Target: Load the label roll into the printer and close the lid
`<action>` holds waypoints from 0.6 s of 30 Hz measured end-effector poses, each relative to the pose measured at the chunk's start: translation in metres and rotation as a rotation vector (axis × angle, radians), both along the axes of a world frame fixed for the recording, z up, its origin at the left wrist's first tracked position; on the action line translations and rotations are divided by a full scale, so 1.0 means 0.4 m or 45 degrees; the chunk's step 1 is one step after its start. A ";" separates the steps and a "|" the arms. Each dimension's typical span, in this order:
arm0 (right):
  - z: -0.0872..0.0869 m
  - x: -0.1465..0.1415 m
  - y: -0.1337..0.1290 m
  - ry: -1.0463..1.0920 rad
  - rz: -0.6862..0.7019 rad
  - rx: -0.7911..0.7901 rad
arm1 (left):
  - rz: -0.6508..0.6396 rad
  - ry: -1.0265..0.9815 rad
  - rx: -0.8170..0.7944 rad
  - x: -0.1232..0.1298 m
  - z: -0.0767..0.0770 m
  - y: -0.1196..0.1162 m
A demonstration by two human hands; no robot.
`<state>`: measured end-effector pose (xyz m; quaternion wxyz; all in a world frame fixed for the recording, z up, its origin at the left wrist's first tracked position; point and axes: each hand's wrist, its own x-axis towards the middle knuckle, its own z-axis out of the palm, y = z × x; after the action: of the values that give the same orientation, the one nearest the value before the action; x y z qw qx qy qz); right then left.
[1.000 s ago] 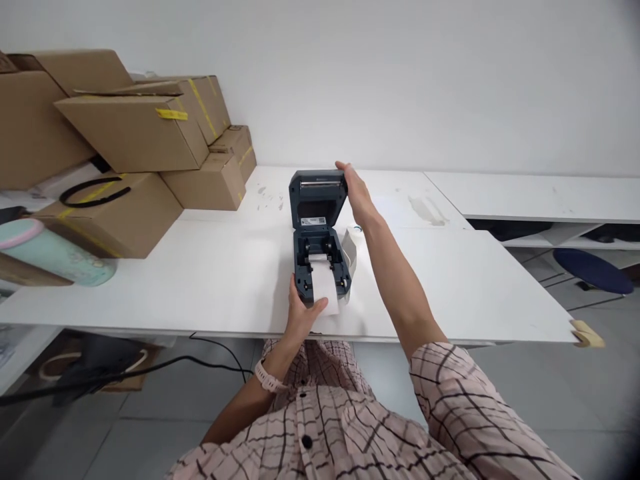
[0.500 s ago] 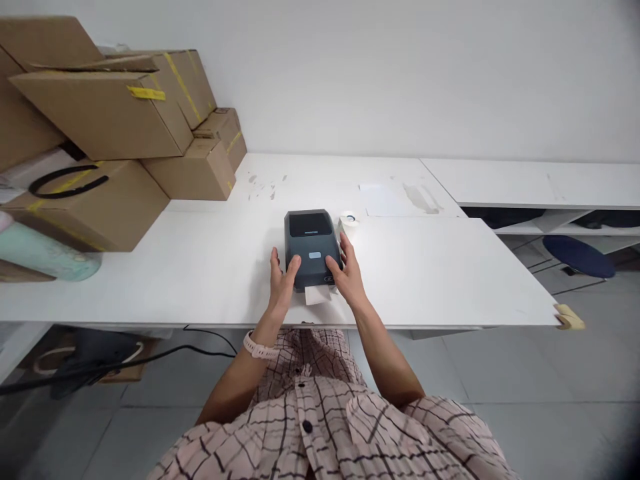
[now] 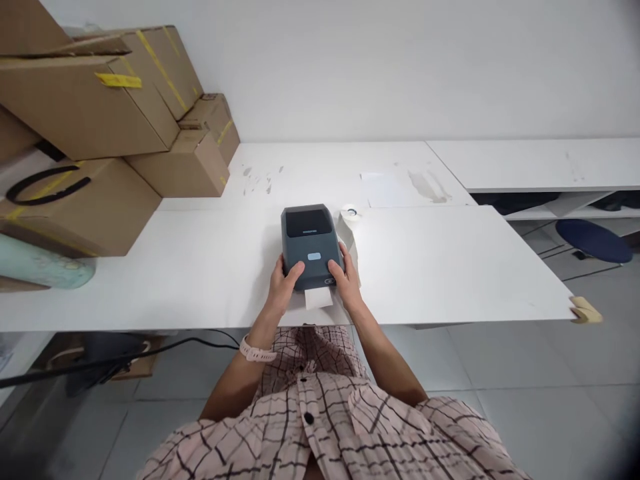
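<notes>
printer (image 3: 313, 243), dark grey with its lid down, sits near the front edge of the white table (image 3: 425, 267), squarely before the person, where both arms can reach it evenly. it lies between the two hands and touches both: the left hand (image 3: 281, 288) is curled about its near left side, the right hand (image 3: 347, 280) about its near right side. each grasp is only as wide as the casing's edge, with the thumb resting on top and the fingers along the flank, some of them hidden from view. holding it from both sides like this probably keeps the body steady and the lid pressed down, while the middle of the front is left free. there a short white paper strip (image 3: 319, 298) pokes out towards the person, untouched, in the gap between the hands. just beyond the right hand, a paper roll (image 3: 351, 213) stands beside the printer, a loose length running from it along that side, perhaps set there to be within reach. farther left, cardboard boxes (image 3: 150, 100) are stacked against the wall, well apart from the hands, presumably to leave working room.
</notes>
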<state>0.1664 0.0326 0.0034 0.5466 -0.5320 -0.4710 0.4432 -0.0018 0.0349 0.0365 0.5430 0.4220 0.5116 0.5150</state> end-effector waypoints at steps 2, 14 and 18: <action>-0.002 0.000 0.001 0.004 0.007 0.000 | 0.021 0.057 0.014 0.000 -0.001 -0.021; 0.001 -0.005 0.005 -0.046 0.054 0.002 | -0.046 -0.057 -0.273 0.081 -0.044 -0.195; 0.040 0.000 -0.008 -0.345 -0.053 0.214 | -0.033 -0.021 -0.241 0.082 -0.025 -0.175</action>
<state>0.1664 0.0295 0.0194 0.5299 -0.5489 -0.5646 0.3149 0.0309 -0.0351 0.0263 0.5912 0.3712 0.5482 0.4607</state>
